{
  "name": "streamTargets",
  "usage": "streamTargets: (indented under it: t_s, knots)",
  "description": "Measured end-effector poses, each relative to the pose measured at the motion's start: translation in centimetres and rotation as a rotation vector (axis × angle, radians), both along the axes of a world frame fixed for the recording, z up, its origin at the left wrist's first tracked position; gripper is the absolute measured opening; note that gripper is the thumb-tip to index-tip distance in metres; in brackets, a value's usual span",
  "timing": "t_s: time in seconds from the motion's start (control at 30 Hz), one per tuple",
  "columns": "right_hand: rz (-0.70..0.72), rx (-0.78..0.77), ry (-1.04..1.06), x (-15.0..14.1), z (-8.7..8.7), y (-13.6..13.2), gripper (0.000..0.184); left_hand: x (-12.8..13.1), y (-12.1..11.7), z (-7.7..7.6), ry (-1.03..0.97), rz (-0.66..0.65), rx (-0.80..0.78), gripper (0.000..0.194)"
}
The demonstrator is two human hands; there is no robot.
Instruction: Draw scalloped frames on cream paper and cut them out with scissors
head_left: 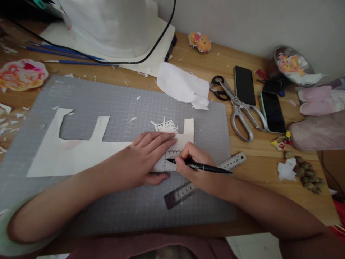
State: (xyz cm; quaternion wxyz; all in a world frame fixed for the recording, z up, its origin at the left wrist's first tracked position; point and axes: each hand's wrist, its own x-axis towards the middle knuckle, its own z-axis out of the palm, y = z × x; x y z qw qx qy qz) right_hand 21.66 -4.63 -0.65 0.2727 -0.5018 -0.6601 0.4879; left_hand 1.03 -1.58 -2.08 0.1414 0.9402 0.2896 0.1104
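My right hand (194, 162) grips a black marker pen (207, 167), its tip on a small drawn shape with a scalloped black outline. Flat over the paper lies my left hand (151, 153), fingers stretched to the right, pressing it down. The cut sheet of white paper (81, 158) spreads leftward with notches along its top. Just above my left fingers a small paper piece (165, 126) with drawn loops and tabs shows in part; the hand hides the rest. Partly under my right hand, a steel ruler (178, 196) rests aslant on the grey cutting mat (129, 212).
Scissors (239, 108) and two phones (244, 85) lie to the right, near a metal bowl (279, 59) of scraps. A folded white paper (183, 84) overlaps the mat's top edge. Paintbrushes (72, 55), a paint-stained palette (23, 73) and a black cable (161, 32) occupy the back left.
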Motion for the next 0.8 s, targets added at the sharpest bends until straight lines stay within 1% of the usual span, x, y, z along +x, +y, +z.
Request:
streamTargets:
  t_s: [0.13, 0.37, 0.8]
  knots:
    - [0.019, 0.015, -0.01, -0.02, -0.08, 0.09, 0.025, 0.02, -0.01, -0.05, 0.003, 0.0, 0.005, 0.066]
    - [0.03, -0.008, -0.013, -0.14, 0.11, 0.1, 0.025, 0.04, -0.04, -0.25, -0.004, 0.002, 0.014, 0.066]
    - [-0.007, -0.088, -0.045, -0.18, 0.24, 0.01, 0.023, 0.07, -0.07, -0.08, -0.001, 0.002, 0.008, 0.068]
